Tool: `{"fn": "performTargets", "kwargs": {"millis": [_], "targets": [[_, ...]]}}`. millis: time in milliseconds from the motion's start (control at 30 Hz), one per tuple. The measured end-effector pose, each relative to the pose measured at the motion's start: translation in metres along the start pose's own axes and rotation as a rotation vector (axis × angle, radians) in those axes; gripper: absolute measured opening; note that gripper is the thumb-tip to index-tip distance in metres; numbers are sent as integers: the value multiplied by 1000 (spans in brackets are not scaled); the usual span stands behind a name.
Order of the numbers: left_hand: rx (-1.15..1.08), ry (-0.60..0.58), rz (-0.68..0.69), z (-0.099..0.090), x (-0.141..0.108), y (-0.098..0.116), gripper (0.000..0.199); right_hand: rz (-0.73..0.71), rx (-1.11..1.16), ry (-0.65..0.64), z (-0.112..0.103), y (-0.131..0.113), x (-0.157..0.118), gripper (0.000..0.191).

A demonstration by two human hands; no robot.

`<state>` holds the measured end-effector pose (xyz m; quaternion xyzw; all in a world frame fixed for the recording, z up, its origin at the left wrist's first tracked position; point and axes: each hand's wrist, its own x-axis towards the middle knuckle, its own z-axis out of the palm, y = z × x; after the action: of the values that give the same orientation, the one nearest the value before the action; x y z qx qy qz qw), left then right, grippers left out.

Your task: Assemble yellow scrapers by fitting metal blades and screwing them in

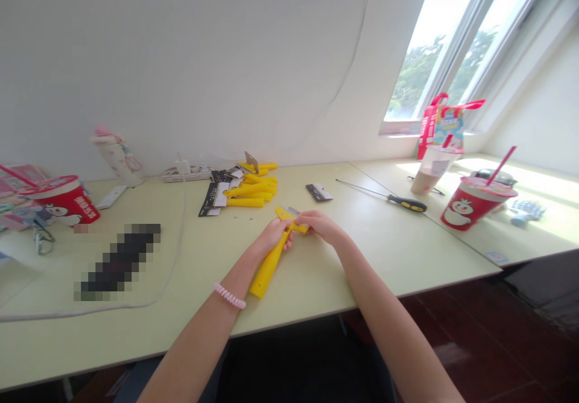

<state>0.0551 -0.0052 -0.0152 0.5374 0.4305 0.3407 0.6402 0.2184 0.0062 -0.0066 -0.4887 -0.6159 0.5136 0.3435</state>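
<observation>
My left hand (275,236) is closed around the neck of a yellow-handled tool (266,270), whose long handle slants down toward the table's front edge. At the tool's head, my right hand (320,225) has its fingers closed on a small yellow part (300,228). A grey blade-like piece (293,210) shows just above, between the hands. Beyond them lies a pile of similar yellow tools (253,190) with black and white cards. A loose black card (319,192) rests to the right of the pile.
A screwdriver (407,203) lies at the right, near a red cup (470,205) and a clear cup (434,171). Another red cup (67,201), a bottle (118,158) and a blurred-out dark object (120,261) are at the left. A white cable (181,234) crosses the table (199,324).
</observation>
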Motion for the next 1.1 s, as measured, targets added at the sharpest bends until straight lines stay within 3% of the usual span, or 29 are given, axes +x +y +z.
{"fn": "performTargets", "kwargs": {"millis": [133,233,300,367,467,700,1100], "targets": [[95,126,-49,-3,0,-1,29,-6,-14,29,-1,1,1,24],[348,393,171,-7,-2,0,51,55,-18,98,-2,1,2,21],[594,478,372,-7,-7,3,54,94,-13,141,-3,0,1,18],[836,353,498,-6,-13,7,43,119,-4,166,-3,-2,0,15],[1079,160,550,-1,-22,10,38,145,23,176,-4,-4,-1,13],[1297,131,507,2,-27,5,51,174,50,198,-6,-2,1,11],[1330,105,485,8,-26,5,61,159,63,231,-7,3,5,9]]}}
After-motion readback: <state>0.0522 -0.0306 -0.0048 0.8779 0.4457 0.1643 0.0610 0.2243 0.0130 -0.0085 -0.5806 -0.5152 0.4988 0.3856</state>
